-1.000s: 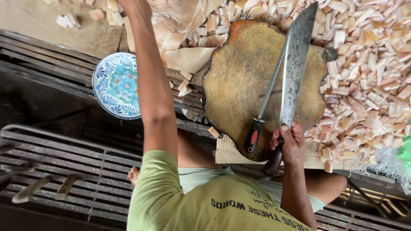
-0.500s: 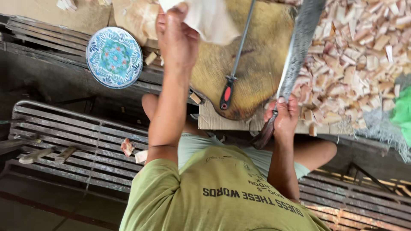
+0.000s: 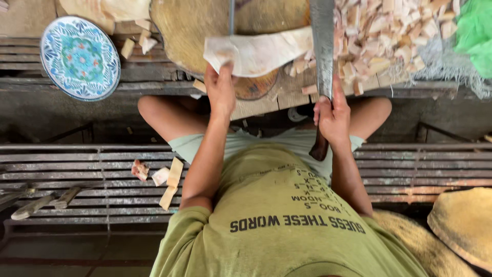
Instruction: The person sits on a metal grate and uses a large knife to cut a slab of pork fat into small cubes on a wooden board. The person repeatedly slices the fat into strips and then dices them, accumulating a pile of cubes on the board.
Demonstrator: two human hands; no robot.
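Observation:
My left hand (image 3: 220, 90) grips the near end of a pale, flat slab (image 3: 259, 51) that lies across the front edge of a round wooden chopping block (image 3: 184, 36). My right hand (image 3: 333, 113) is closed around the dark handle of a big cleaver, whose long grey blade (image 3: 323, 46) points away from me just right of the slab. A thin knife blade (image 3: 231, 15) rests on the block behind the slab. Several pale cut chunks (image 3: 389, 36) are heaped right of the cleaver.
A blue patterned plate (image 3: 79, 56) sits at the far left on dark planks. A few pale offcuts (image 3: 166, 179) lie on the slatted metal bench (image 3: 77, 169) by my left arm. Green netting (image 3: 476, 36) is at the top right, a yellow woven round (image 3: 461, 231) at the bottom right.
My left hand has brought the pale slab down from the pile onto the block's front edge. My right hand has kept hold of the cleaver, now closer to the slab.

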